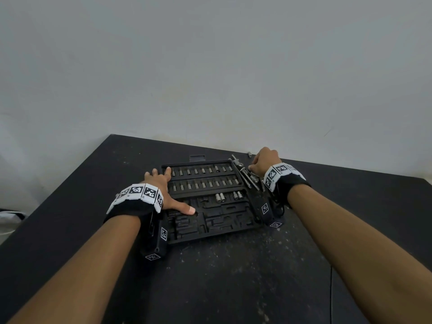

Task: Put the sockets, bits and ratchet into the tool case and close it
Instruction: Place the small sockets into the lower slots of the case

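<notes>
Hands differ: left hand [167, 191] lies spread flat on the tool case [210, 220], right hand [264, 161] curls over loose tools [247, 176], grip unclear.

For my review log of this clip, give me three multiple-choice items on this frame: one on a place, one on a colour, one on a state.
1. Where does the pile of loose tools lie?
A. right of the tool case
B. inside its bottom row
C. by the table's near edge

2. What colour is the table?
A. white
B. black
C. green

3. How is the left hand?
A. curled round a socket
B. off the table
C. spread flat on the tool case

Answers: 1 A, the pile sits outside the case's right rim by the right hand. 2 B, the top is dark and scuffed. 3 C, the fingers are straight.
</notes>
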Tool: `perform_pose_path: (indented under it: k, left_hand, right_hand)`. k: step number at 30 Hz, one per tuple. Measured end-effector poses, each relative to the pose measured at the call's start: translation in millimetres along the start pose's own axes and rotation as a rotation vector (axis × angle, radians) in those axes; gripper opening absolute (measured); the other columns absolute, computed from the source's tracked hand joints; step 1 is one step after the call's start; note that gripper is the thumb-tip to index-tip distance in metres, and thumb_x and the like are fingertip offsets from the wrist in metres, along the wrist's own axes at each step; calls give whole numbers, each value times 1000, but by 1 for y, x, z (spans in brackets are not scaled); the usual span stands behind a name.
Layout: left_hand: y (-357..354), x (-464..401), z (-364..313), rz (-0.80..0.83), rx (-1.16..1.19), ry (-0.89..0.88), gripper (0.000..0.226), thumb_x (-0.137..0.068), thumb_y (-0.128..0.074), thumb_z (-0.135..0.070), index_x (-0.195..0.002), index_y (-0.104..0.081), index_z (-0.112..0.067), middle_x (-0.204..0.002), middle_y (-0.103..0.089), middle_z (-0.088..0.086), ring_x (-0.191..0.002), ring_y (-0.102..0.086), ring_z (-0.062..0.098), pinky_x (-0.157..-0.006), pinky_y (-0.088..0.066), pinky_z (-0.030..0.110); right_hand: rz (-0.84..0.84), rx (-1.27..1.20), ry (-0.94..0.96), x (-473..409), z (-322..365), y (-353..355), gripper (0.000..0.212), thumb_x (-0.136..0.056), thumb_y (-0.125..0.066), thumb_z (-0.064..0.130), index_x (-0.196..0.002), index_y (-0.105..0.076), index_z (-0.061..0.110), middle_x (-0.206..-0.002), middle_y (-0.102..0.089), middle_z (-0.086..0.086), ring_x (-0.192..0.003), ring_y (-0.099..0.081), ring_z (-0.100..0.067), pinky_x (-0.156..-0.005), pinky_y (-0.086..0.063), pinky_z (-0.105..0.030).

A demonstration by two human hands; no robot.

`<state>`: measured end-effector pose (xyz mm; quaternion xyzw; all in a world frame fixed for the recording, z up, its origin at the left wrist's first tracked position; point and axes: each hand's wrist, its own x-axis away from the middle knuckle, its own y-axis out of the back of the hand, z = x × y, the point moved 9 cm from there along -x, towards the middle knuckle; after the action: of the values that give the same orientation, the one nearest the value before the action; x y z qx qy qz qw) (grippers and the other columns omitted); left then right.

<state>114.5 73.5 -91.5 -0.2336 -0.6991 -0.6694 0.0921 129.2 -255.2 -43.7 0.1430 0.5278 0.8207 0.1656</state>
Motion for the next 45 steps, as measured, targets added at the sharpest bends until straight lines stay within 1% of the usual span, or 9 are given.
perform_pose_path:
  k: [4, 9, 17, 25, 31, 36, 39, 41, 45]
  left_hand:
    - [2, -1, -2, -8, -3, -14, 149, -56, -71, -85, -159, 16, -21, -167, 6, 17, -154, 6, 36, -122, -13, 51]
    - [-1, -5, 1, -2, 1, -5, 152, -53, -71, -87, -159, 18, -23, -167, 9, 17, -154, 8, 37, -121, -13, 54]
    - [-3, -10, 4, -4, 32, 2, 156, -48, -71, -89, -158, 19, -26, -167, 13, 16, -153, 9, 39, -120, -16, 58]
    - [-5, -12, 7, 32, 65, 3, 156, -48, -74, -87, -158, 21, -27, -166, 18, 14, -153, 13, 38, -120, -17, 62]
    - [-6, -15, 7, 38, 67, -1, 157, -47, -74, -87, -157, 21, -28, -166, 18, 14, -153, 14, 37, -120, -17, 62]
    - [-8, -19, 8, 32, 79, 2, 161, -43, -74, -89, -157, 21, -30, -166, 18, 13, -153, 14, 37, -119, -18, 65]
    - [-10, -21, 10, 27, 81, 4, 163, -38, -73, -91, -157, 21, -31, -166, 18, 12, -153, 14, 36, -118, -19, 66]
    - [-11, -23, 11, 26, 77, 6, 165, -36, -72, -92, -157, 21, -31, -166, 17, 12, -153, 14, 36, -118, -19, 67]
    - [-11, -24, 10, 20, 73, 4, 165, -35, -71, -93, -157, 20, -31, -167, 16, 13, -153, 13, 37, -118, -18, 67]
  right_hand:
    - [-38, -54, -4, -2, 2, 3, 8, -83, -74, 2, -89, -79, 0, -95, -74, -19, -85, -73, -32, -80, -64, -40]
    - [-104, -121, 78, 4, 9, 9, 8, -83, -74, 10, -78, -80, 9, -81, -75, -11, -80, -71, -23, -69, -54, -27]
    - [23, -89, 104, -4, 4, -1, 29, -90, -64, 6, -112, -80, 15, -127, -71, -11, -115, -66, -28, -87, -46, -21]
    - [161, 156, 320, -23, 42, -27, 60, -98, -44, 1, -154, -46, 20, -152, -50, -17, -134, -53, -37, -108, -45, -35]
    - [58, 197, 299, -35, 46, -26, 29, -96, -58, 6, -118, -76, 13, -126, -68, -19, -108, -68, -36, -98, -56, -39]
    - [16, 181, 213, -33, 31, -12, 13, -87, -70, 2, -97, -76, 5, -116, -67, -20, -91, -71, -36, -86, -62, -43]
    - [-44, 27, 245, -20, 36, 7, 9, -83, -76, 8, -92, -78, 7, -99, -74, -14, -84, -73, -25, -76, -61, -30]
    - [24, -111, 350, 2, 50, 9, 10, -81, -84, 16, -90, -80, 12, -83, -78, -2, -77, -74, -11, -70, -54, -18]
    - [274, -240, 556, 66, 78, -12, 16, -80, -88, 25, -92, -80, 19, -82, -79, 5, -77, -75, -4, -75, -58, -16]
